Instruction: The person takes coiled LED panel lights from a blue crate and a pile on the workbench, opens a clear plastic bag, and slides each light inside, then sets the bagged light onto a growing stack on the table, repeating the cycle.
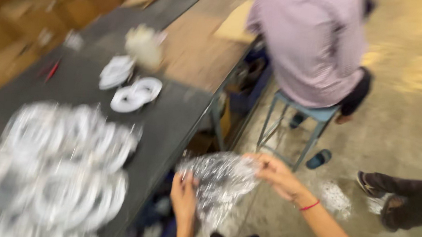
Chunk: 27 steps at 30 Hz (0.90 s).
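At lower centre, left hand (183, 197) and right hand (276, 175) grasp a crinkled clear plastic bag (221, 181); bagged white cable coils (59, 168) already lie piled at left.

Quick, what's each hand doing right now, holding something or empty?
Left hand: closed on the lower left edge of the crinkled clear plastic bag.
Right hand: closed on the same bag's upper right edge.

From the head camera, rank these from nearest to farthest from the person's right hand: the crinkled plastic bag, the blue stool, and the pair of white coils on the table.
From the right hand:
1. Crinkled plastic bag, gripped at its edge, just left.
2. Blue stool, on the floor just beyond.
3. Pair of white coils, up on the dark table, far left.
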Each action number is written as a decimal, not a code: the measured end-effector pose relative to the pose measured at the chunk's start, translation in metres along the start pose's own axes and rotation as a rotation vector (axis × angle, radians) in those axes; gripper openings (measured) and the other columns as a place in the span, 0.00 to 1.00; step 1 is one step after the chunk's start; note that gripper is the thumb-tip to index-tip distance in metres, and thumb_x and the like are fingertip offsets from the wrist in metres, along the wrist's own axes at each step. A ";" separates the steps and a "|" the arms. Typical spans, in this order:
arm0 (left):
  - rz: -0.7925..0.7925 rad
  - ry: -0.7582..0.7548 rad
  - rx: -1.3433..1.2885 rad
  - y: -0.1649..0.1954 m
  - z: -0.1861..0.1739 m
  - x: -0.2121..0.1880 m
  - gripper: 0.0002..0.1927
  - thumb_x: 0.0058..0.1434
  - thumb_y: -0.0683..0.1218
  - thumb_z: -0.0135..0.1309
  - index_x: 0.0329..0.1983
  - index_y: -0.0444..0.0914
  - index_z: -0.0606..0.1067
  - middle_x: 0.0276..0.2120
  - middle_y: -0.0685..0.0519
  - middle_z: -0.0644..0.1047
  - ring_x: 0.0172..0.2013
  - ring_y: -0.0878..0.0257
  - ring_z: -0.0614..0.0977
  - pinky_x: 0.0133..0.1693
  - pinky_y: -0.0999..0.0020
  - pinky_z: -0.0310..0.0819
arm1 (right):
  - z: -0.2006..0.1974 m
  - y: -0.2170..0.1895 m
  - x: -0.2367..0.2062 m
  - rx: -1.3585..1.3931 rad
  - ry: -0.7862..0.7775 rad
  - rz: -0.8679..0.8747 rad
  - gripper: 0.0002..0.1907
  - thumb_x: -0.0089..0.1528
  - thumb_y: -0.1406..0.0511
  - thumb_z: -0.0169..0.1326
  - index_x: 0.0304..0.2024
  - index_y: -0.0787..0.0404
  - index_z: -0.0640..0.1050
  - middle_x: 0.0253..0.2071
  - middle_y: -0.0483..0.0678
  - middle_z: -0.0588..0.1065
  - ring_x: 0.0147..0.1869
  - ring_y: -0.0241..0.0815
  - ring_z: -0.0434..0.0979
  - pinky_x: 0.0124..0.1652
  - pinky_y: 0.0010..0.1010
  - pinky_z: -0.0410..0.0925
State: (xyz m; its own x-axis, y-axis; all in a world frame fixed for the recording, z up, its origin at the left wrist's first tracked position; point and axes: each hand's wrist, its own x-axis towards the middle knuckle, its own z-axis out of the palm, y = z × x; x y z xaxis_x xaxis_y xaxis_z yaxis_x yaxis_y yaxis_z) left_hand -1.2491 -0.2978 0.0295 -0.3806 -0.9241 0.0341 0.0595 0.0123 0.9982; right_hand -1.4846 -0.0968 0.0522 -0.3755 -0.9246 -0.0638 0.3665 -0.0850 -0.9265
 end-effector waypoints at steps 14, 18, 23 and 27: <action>0.061 0.021 0.203 -0.055 -0.005 0.201 0.07 0.71 0.42 0.48 0.45 0.38 0.77 0.27 0.50 0.79 0.24 0.65 0.76 0.27 0.72 0.71 | 0.020 -0.004 0.142 0.291 -0.255 0.322 0.21 0.68 0.61 0.54 0.61 0.62 0.74 0.53 0.47 0.78 0.50 0.35 0.78 0.47 0.28 0.72; 0.236 0.242 0.497 -0.002 -0.005 0.221 0.10 0.72 0.45 0.48 0.49 0.35 0.76 0.34 0.49 0.81 0.35 0.60 0.82 0.40 0.67 0.74 | -0.019 -0.021 0.244 0.062 -0.158 0.015 0.10 0.61 0.66 0.58 0.44 0.61 0.79 0.38 0.43 0.79 0.39 0.33 0.79 0.40 0.26 0.75; 0.082 0.424 0.549 0.013 0.010 0.271 0.09 0.69 0.45 0.49 0.46 0.36 0.75 0.32 0.46 0.82 0.36 0.53 0.86 0.40 0.59 0.76 | -0.056 -0.049 0.377 -0.306 0.027 0.168 0.04 0.59 0.67 0.53 0.34 0.55 0.79 0.22 0.40 0.70 0.20 0.28 0.63 0.19 0.20 0.56; 0.155 0.635 0.708 0.023 0.021 0.302 0.15 0.66 0.44 0.53 0.55 0.35 0.72 0.43 0.43 0.80 0.45 0.45 0.81 0.46 0.54 0.73 | -0.037 -0.039 0.447 -0.059 -0.087 0.271 0.12 0.67 0.60 0.56 0.31 0.57 0.72 0.22 0.39 0.67 0.20 0.28 0.60 0.19 0.20 0.53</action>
State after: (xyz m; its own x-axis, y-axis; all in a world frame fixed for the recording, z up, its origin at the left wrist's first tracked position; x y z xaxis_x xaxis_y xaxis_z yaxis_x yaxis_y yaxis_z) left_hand -1.3825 -0.5684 0.0640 0.1671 -0.9248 0.3418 -0.5823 0.1872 0.7912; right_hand -1.6982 -0.4933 0.0461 -0.1949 -0.9392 -0.2826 0.3929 0.1893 -0.8999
